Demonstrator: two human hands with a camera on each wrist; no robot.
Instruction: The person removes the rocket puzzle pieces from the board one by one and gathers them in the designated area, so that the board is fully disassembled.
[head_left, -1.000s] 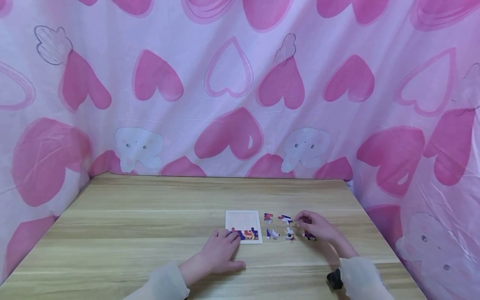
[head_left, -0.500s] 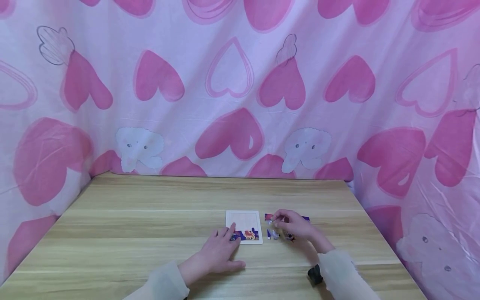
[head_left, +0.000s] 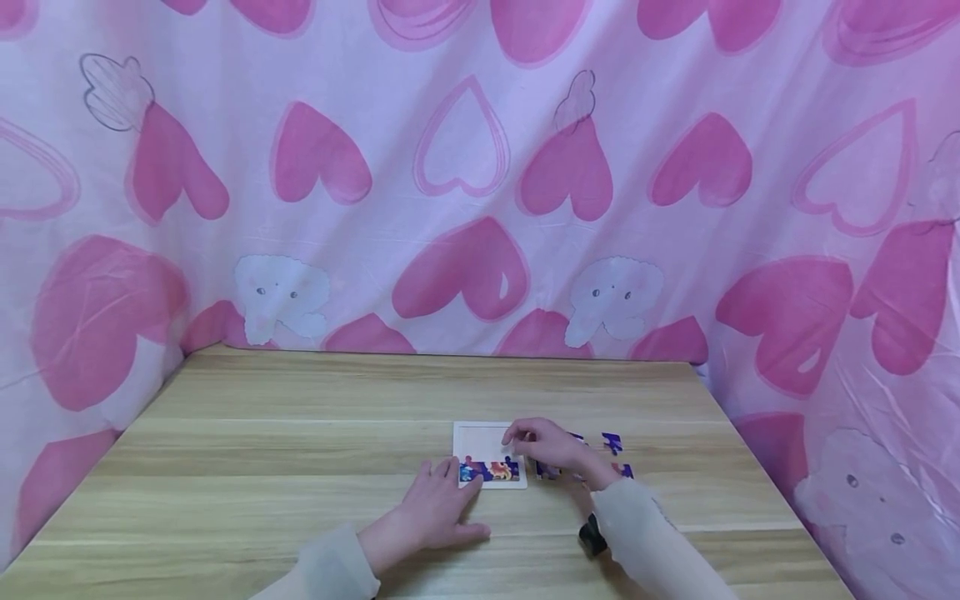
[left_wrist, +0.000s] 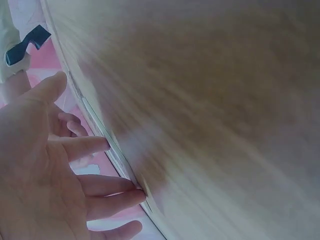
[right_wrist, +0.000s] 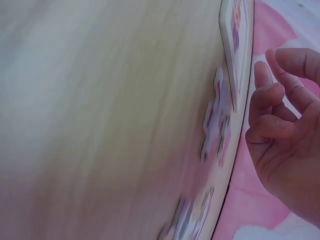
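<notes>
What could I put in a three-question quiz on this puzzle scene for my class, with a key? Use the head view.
1. Choose one. The fitted row of puzzle pieces runs along which edge of the white tray?
A far
B near
C left

2. True or false? Loose pieces lie on the wooden table to the right of the tray.

3. Fill the gap. The person's ____ hand has its fingers at the tray's near-left corner.

Key:
1. B
2. True
3. left hand
</notes>
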